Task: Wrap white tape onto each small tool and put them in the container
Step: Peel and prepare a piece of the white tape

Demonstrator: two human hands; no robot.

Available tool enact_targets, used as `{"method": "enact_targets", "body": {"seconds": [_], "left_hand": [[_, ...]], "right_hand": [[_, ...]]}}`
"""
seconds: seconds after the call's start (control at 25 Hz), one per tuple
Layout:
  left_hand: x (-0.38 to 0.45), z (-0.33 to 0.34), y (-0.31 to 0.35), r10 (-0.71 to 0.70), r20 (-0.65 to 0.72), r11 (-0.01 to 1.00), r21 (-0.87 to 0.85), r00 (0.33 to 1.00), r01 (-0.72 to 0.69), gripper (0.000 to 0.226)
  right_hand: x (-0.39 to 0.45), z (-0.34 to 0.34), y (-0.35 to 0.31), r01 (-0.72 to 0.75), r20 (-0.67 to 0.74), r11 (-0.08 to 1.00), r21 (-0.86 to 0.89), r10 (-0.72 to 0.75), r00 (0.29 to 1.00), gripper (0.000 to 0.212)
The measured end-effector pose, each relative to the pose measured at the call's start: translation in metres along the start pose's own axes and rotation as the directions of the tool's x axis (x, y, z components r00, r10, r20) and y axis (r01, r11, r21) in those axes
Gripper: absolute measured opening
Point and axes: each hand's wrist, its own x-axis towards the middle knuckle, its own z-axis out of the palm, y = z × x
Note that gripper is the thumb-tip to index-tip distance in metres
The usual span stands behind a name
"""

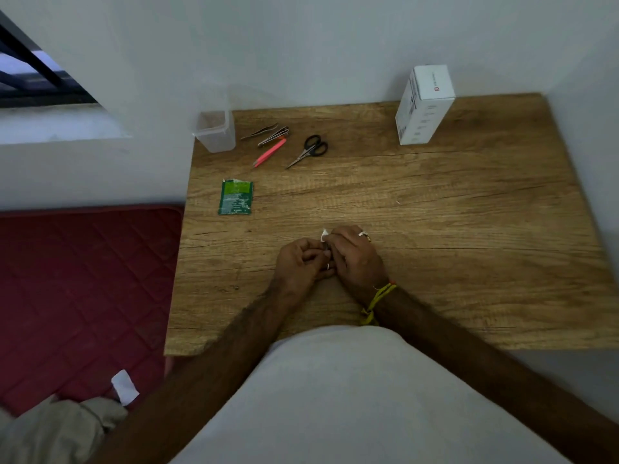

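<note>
My left hand (299, 262) and my right hand (353, 254) meet over the middle of the wooden table (452, 229), fingers curled round a small metal tool (327, 259) that is mostly hidden. A bit of white tape (324, 234) sticks out above my right fingers. At the back left lie silver tweezers (259, 131), a nail clipper (274, 136), pink tweezers (269, 153) and black-handled scissors (310, 149). The clear plastic container (216, 130) stands at the back left corner.
A green sachet (235, 197) lies on the left part of the table. A white box (422, 103) stands at the back right against the wall. A red mattress (83, 289) lies left of the table.
</note>
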Motion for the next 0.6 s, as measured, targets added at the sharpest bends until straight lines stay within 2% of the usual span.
{"method": "enact_targets", "body": {"seconds": [0.12,0.28,0.6], "left_hand": [[-0.001,0.0,0.001,0.01,0.0,1.0,0.014,1.0,-0.01,0.01],[-0.002,-0.001,-0.001,0.021,0.008,1.0,0.007,1.0,-0.021,0.01],[-0.002,-0.002,-0.001,0.055,0.024,0.998,0.03,0.998,-0.056,0.022]], "right_hand": [[0.001,-0.003,-0.002,0.014,0.015,1.0,-0.006,-0.014,1.0,0.012],[-0.001,-0.01,-0.008,0.018,-0.006,0.999,0.036,-0.018,1.0,0.037],[-0.003,-0.011,-0.004,0.04,0.031,0.999,0.013,-0.041,0.999,0.033]]}}
